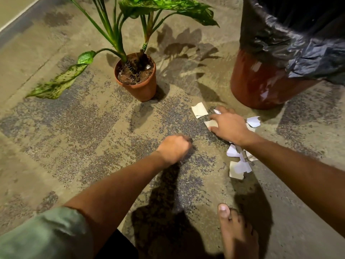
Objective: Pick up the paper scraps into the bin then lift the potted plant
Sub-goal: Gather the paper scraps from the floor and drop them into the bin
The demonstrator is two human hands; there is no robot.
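Okay, scrap-gathering step, nothing binned yet as far as I can judge. My right hand (pixel 230 126) is flat on the floor (pixel 78 128) just in front of the bin (pixel 261 83), fingers (pixel 223 109) spread apart over the paper scraps (pixel 240 163), not yet pinched on any; a beige piece (pixel 211 123) peeks out under the thumb side. One beige scrap (pixel 199 110) lies loose just beyond the hand, on the plant side of the bin. A white scrap (pixel 253 121) sits by the wrist, close to the bin base. More white and beige bits trail under my forearm, away from the bin toward my bare foot (pixel 237 230).

My left hand (pixel 174 148) is curled into a loose fist, fingers together, hovering or resting low, further from the bin than the right; can't tell if it holds anything.

Bin is a reddish tub with a black liner (pixel 298 42) folded over the rim, mouth open. Potted plant (pixel 137 75) stands upright, well apart from the bin on its left, untouched, one long leaf (pixel 57 81) drooping to the floor.

Next, I think: close right fingers to rake the scraps into a bunch, lift, carry up over the liner rim and drop. Pieces are thin and flat on rough concrete, so scraping them together first should help. Several passes likely before the plant lift.
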